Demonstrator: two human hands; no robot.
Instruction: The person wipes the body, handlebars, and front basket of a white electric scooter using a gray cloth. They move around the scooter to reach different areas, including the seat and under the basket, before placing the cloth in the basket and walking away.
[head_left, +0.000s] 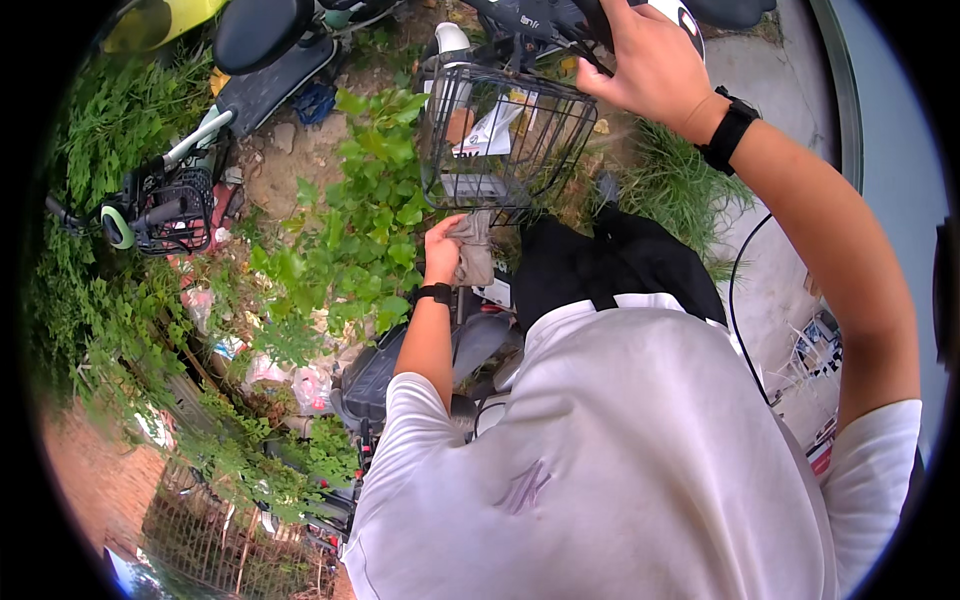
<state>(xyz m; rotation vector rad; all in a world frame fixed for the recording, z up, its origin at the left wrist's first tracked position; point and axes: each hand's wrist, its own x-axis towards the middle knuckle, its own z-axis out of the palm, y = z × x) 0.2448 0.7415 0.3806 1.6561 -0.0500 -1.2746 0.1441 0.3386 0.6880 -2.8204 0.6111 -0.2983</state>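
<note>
My left hand (442, 253) grips a folded grey-brown cloth (474, 249), held just beside the lower rim of a black wire basket (511, 202). Inside that basket lie a white plastic wrapper (491, 131) bearing writing and a brown piece (460, 125). Up at the picture's top edge, my right hand (660, 64) is over the dark front part of a scooter (525, 19). Its thumb points toward the basket's rim. The upper fingers run out of view, so whether they grasp anything is hidden.
Leafy green plants (360, 202) grow left of the basket. A parked scooter with a black seat (262, 34) and a small basket (176, 214) stands beyond. Litter, including a pink plastic bag (311, 386), lies below. A black cable (735, 300) hangs over the pale pavement (757, 82).
</note>
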